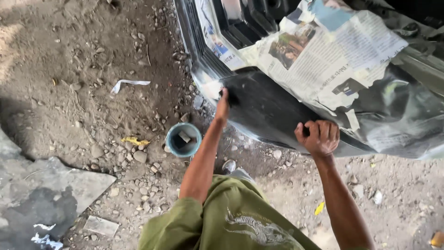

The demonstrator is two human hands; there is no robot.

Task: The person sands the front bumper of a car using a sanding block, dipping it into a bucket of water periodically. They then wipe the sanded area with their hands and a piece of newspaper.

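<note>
My left hand [223,106] reaches forward and presses a small dark pad or sanding piece [231,97] against the black car bumper [268,115]. My right hand [319,136] is curled over the bumper's lower edge, gripping it. Newspaper sheets [323,55] are taped over the upper part of the car body. A whitish, rubbed patch [210,88] shows on the bumper just left of the left hand.
A small blue-rimmed can [183,139] with something pale inside stands on the dirt ground below the bumper. Stones, paper scraps [129,83] and a flat grey slab [51,190] lie on the left. My olive-green trouser leg [222,217] fills the bottom.
</note>
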